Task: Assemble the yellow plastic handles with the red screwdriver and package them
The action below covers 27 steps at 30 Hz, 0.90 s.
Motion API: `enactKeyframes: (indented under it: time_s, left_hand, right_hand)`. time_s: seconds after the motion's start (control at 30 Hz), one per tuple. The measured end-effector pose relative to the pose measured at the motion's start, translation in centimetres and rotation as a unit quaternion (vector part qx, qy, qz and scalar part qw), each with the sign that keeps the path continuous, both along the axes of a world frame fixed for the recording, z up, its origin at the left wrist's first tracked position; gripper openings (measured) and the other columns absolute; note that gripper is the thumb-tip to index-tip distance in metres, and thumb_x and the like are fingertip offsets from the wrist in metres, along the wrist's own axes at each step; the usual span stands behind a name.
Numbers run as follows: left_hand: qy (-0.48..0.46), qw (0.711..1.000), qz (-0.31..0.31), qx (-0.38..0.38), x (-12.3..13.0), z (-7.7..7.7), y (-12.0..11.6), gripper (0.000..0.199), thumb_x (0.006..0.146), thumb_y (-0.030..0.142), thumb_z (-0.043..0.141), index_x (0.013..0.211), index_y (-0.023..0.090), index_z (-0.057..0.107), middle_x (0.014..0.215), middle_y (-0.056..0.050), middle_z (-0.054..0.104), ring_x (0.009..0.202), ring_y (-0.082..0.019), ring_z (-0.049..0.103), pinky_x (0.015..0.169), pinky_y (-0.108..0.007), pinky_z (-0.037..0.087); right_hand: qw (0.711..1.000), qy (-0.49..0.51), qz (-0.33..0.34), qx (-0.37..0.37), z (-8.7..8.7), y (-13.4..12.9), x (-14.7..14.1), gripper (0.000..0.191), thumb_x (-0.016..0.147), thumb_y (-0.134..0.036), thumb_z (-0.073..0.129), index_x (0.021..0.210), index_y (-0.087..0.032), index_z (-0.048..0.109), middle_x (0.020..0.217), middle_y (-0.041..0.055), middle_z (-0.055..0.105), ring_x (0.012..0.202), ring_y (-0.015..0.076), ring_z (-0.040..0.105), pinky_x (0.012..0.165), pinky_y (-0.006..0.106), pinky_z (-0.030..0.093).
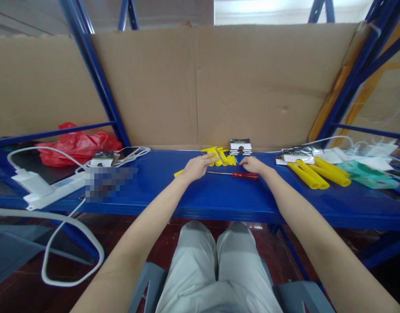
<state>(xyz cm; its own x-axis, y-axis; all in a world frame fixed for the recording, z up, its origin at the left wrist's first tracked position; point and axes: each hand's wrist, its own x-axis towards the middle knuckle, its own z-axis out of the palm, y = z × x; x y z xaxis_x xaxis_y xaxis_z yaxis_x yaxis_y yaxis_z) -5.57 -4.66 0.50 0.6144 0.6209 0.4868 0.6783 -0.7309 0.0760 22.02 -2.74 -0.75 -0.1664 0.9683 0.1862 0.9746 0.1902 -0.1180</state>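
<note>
My left hand reaches over the blue table, its fingers stretched out at the edge of a group of yellow plastic pieces. A grey strip lies among these pieces. Just to their right, small yellow pieces are bunched together. Close beside them is my right hand, its fingertips pinched; whatever they hold is too small to make out. A screwdriver with a red handle lies in front of both hands, its shaft pointing left. Under my left wrist, another yellow piece pokes out.
Small black-and-white boxes are stacked behind the pieces, against a cardboard wall. Yellow tubes and a green packet lie at right. A red plastic bag, power strip and white cables occupy the left.
</note>
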Motion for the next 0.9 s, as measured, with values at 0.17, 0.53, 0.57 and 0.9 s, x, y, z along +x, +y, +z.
enactKeyframes:
  time_s: [0.17, 0.53, 0.57, 0.9]
  left_hand:
    - [0.013, 1.0, -0.004, -0.008, 0.6, 0.1, -0.7, 0.055, 0.084, 0.006, 0.044, 0.129, 0.034, 0.058, 0.144, 0.003, 0.049, 0.128, -0.019, 0.051, 0.106, -0.039, 0.041]
    - [0.042, 0.999, 0.004, -0.003, 1.1, -0.1, -1.0, 0.053, 0.085, 0.006, 0.043, 0.129, 0.033, 0.058, 0.144, 0.0, 0.049, 0.125, -0.022, 0.053, 0.103, -0.042, 0.044]
    - [0.049, 0.999, 0.005, 0.002, 1.1, -0.1, -1.0, 0.053, 0.086, 0.007, 0.043, 0.129, 0.033, 0.058, 0.144, 0.0, 0.048, 0.125, -0.022, 0.053, 0.102, -0.042, 0.044]
    - [0.094, 0.994, -0.006, 0.059, 1.0, -0.6, -0.4, 0.057, 0.088, 0.007, 0.041, 0.135, 0.037, 0.05, 0.145, 0.002, 0.048, 0.124, -0.018, 0.054, 0.099, -0.034, 0.048]
  right_hand:
    - [1.0, -0.006, 0.005, -0.007, -0.3, 0.4, -0.4, 0.048, 0.078, -0.006, 0.043, 0.113, -0.02, 0.071, 0.127, 0.0028, 0.064, 0.12, 0.0167, 0.056, 0.104, 0.026, 0.038]
    - [0.989, 0.132, 0.035, 0.06, 0.8, -0.4, -0.7, 0.027, 0.083, -0.016, 0.049, 0.091, -0.017, 0.075, 0.108, 0.0057, 0.072, 0.104, 0.0177, 0.064, 0.097, 0.028, 0.044]
    - [0.984, 0.159, 0.053, 0.064, 0.9, -0.5, -1.0, 0.025, 0.083, -0.019, 0.051, 0.087, -0.017, 0.075, 0.104, 0.0053, 0.073, 0.1, 0.0175, 0.065, 0.095, 0.028, 0.045]
    - [0.901, 0.391, 0.186, 0.034, 0.5, -0.9, -4.4, 0.01, 0.07, -0.026, 0.066, 0.064, -0.02, 0.07, 0.086, 0.0029, 0.073, 0.085, 0.0173, 0.065, 0.089, 0.034, 0.047]
